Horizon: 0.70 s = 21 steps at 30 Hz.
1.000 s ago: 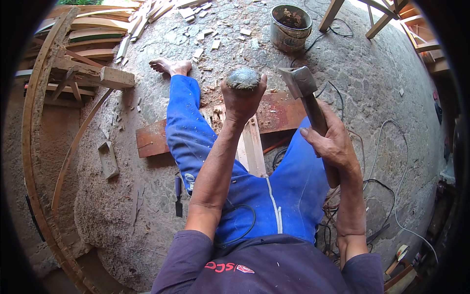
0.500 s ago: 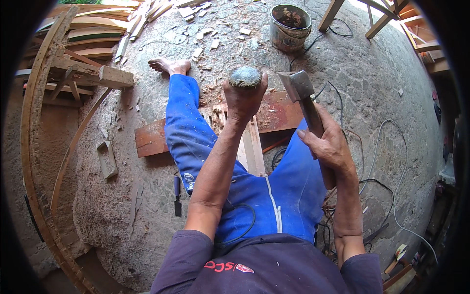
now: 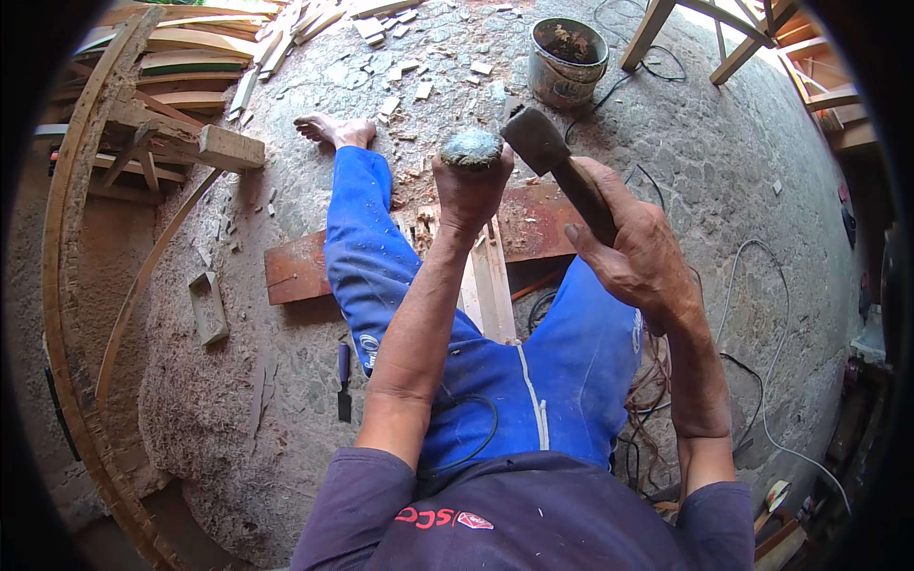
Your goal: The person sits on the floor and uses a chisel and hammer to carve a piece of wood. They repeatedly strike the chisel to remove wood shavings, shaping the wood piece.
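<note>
My left hand (image 3: 470, 198) is closed around an upright chisel (image 3: 473, 149), whose worn, round butt faces up. The chisel's blade is hidden below the fist. In my right hand (image 3: 638, 243) is a hatchet (image 3: 538, 141) with a dark, blocky metal head on a thick handle. The hatchet's head hangs just right of the chisel's butt, with a small gap between them. Below, between my legs, a pale wooden beam (image 3: 490, 285) with slots cut in its far part lies over a reddish-brown board (image 3: 300, 271).
A second chisel (image 3: 344, 381) with a purple handle lies left of my thigh, near a small wooden frame (image 3: 208, 309). A dirty bucket (image 3: 568, 67) stands far ahead. Wood offcuts (image 3: 390, 105) litter the floor. Curved timbers (image 3: 71, 247) rise at left; cables (image 3: 762, 381) trail at right.
My right hand has swung the hatchet up and leftward, bringing its head close to the chisel's butt. My left hand and the chisel stay almost in place.
</note>
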Motion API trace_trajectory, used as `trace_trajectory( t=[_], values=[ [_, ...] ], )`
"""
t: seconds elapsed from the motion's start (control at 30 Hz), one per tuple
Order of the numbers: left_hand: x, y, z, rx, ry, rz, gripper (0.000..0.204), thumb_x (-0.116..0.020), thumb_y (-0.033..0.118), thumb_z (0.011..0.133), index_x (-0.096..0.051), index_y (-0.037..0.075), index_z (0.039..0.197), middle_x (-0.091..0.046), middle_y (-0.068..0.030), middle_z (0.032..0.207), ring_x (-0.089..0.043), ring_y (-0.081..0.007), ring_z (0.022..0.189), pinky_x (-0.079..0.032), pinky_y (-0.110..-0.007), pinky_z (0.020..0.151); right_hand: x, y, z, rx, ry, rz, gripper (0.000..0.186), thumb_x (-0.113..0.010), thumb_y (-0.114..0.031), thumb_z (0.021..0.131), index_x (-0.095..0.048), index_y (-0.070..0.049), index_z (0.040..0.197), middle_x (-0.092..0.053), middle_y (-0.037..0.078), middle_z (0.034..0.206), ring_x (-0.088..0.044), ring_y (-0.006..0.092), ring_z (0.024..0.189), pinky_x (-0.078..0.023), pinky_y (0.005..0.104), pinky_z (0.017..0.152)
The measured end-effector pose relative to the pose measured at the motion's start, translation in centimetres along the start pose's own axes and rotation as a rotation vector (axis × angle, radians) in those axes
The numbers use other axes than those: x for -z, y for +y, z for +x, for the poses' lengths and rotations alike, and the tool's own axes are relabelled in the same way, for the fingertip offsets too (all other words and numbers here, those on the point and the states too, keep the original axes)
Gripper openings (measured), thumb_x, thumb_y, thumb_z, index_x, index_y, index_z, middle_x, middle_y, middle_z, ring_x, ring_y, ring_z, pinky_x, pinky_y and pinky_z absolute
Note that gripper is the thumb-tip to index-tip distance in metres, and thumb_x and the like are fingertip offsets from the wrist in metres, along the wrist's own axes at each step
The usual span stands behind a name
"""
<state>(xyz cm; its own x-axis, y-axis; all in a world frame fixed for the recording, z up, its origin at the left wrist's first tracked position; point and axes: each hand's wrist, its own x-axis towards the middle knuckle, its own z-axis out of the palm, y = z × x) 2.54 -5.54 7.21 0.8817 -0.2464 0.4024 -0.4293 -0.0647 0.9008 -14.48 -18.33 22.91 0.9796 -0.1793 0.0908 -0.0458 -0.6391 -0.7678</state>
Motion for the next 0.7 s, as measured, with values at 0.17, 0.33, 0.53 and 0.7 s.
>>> trace_trajectory(
  t=[0.17,0.33,0.53,0.7],
  values=[
    [-0.1,1.4,0.0,0.045,-0.062,0.011,0.018,-0.080,0.017,0.083,-0.070,0.003,0.079,-0.073,-0.0057,0.072,-0.073,-0.0192,0.071,-0.055,-0.036,0.070,1.5,-2.3,2.4,0.305,0.122,-0.110,0.058,-0.069,-0.006,0.091,-0.050,-0.009,0.146,-0.072,0.023,0.116,-0.073,0.0396,0.105,-0.059,0.0431,0.086],
    [0.0,0.1,0.5,0.055,-0.068,-0.090,0.018,-0.079,0.016,0.085,-0.072,0.002,0.093,-0.073,-0.0072,0.080,-0.072,-0.0242,0.075,-0.055,-0.037,0.073,0.7,-2.6,4.5,0.315,0.037,-0.410,0.058,-0.065,-0.006,0.092,-0.045,-0.011,0.146,-0.071,0.023,0.098,-0.073,0.0416,0.092,-0.059,0.0496,0.077],
    [-0.8,0.7,0.9,-0.271,0.031,0.011,0.021,-0.078,0.008,0.083,-0.074,0.006,0.103,-0.074,-0.0058,0.096,-0.072,-0.0213,0.089,-0.056,-0.034,0.075,-0.8,0.4,4.3,0.276,-0.090,-0.523,0.056,-0.065,-0.010,0.093,-0.045,-0.011,0.146,-0.070,0.022,0.090,-0.071,0.0416,0.078,-0.058,0.0526,0.071],
    [0.0,-1.1,2.5,0.197,-0.053,-0.267,0.008,-0.076,0.006,0.085,-0.071,0.002,0.080,-0.066,0.0024,0.068,-0.061,-0.0068,0.063,-0.048,-0.028,0.059,1.8,-3.2,5.6,0.426,0.124,-0.284,0.053,-0.068,-0.008,0.092,-0.051,-0.010,0.142,-0.072,0.022,0.099,-0.074,0.0387,0.084,-0.059,0.0503,0.075]
  ],
)
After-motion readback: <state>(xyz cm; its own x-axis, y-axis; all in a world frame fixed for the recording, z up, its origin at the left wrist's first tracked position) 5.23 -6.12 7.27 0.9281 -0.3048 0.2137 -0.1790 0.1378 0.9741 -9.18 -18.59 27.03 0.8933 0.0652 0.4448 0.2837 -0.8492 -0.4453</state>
